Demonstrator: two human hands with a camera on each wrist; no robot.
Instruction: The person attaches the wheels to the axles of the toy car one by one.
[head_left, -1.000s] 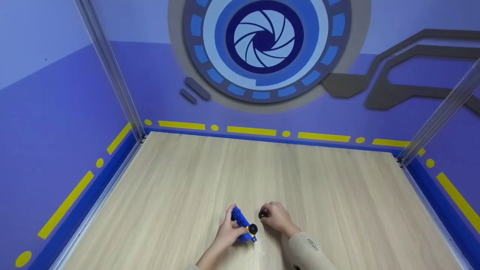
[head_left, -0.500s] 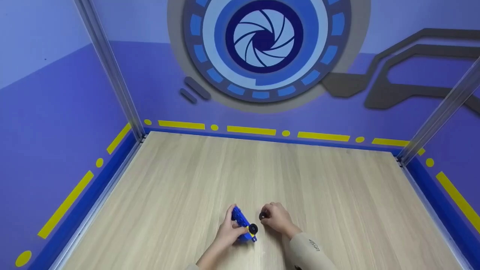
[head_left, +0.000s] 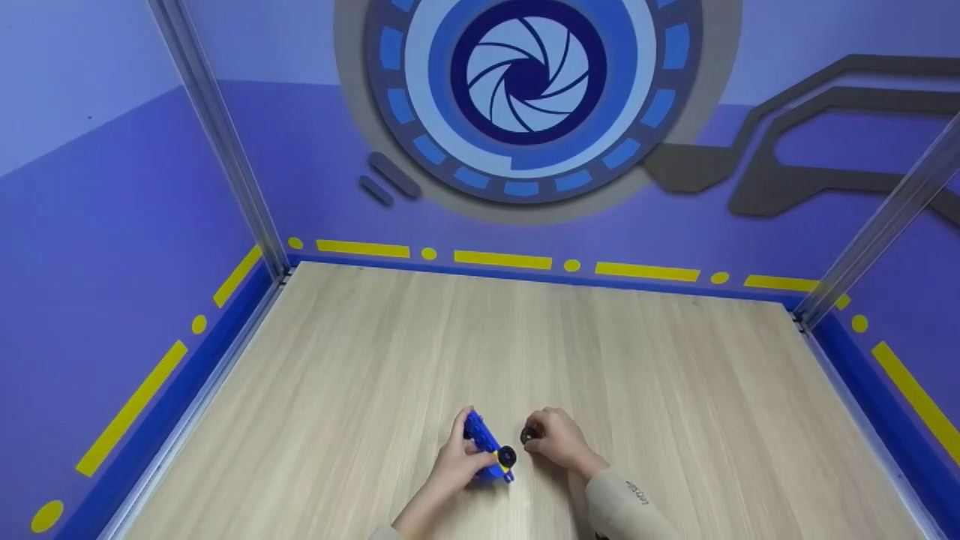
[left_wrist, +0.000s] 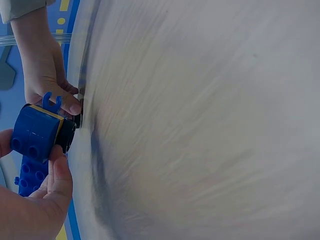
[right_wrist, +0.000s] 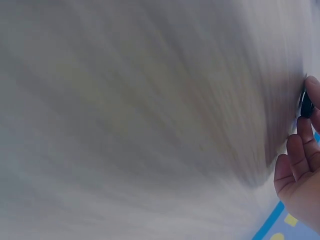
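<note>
My left hand (head_left: 456,459) grips a blue toy vehicle body (head_left: 482,433) made of studded building bricks, tilted, with a yellow strip along it. A black wheel (head_left: 507,456) sits on its near end. The left wrist view shows the blue body (left_wrist: 36,131) with a small hook and another brick section below, thumb and fingers on either side. Just to the right, my right hand (head_left: 559,436) pinches a loose black wheel (head_left: 526,435) between thumb and fingertips, a short gap from the vehicle. In the right wrist view that wheel (right_wrist: 306,105) shows edge-on, partly covered by the fingers.
Both hands are low over a light wood-grain table (head_left: 390,337). Blue printed walls (head_left: 315,165) with yellow marks enclose it at the back and sides. Metal posts (head_left: 232,157) stand at the two back corners.
My right hand has shifted slightly to the right, and the wheel in its fingers has turned a little. The left hand and blue vehicle have hardly moved.
</note>
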